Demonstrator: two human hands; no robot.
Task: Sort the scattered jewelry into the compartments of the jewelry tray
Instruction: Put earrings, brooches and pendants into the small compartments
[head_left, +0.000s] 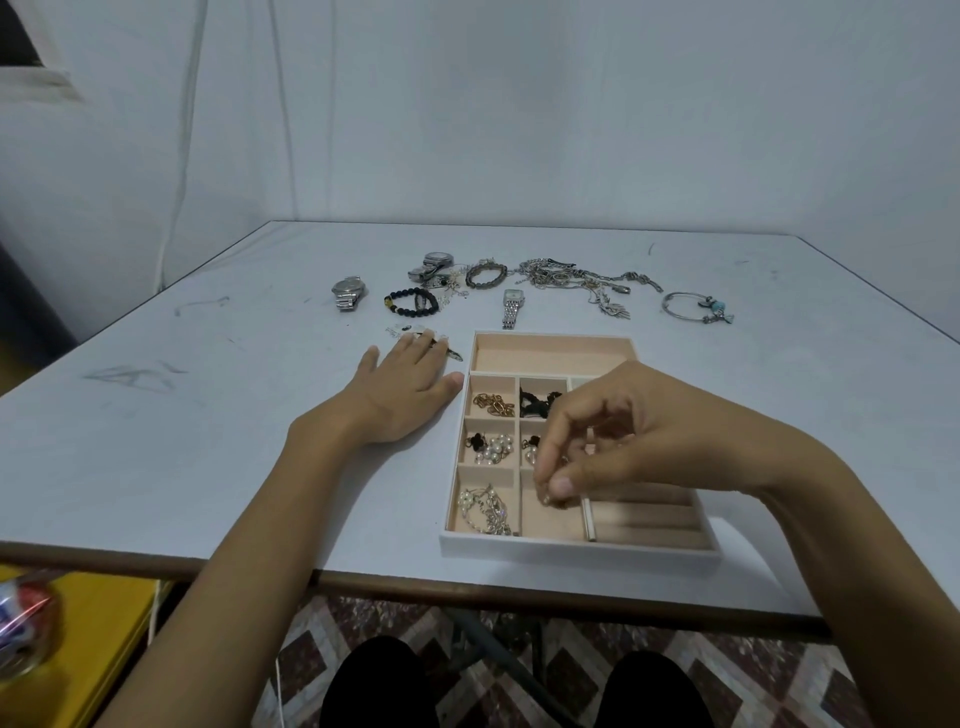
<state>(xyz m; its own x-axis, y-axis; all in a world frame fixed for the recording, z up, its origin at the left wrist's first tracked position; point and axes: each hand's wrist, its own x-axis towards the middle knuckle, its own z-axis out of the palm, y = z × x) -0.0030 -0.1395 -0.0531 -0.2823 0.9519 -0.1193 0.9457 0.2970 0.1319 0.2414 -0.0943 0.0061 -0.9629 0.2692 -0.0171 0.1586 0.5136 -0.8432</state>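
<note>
Item: right hand (618, 441), fingertips pinched on a small pale earring (546, 500), low over the jewelry tray (550, 550), six-o'clock middle compartment. Left hand (402, 392) flat, fingers spread, at tray's nine o'clock. Risk: early release drops the piece across the divider (588, 514) into the ring rolls.

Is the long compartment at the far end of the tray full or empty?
Empty: the long compartment shows only bare peach lining, with no jewelry in it.

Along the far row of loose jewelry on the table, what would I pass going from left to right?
Silver watch → black bead bracelet → grey bead bracelet → square-faced watch → tangle of silver chains → charm bangle.
</note>
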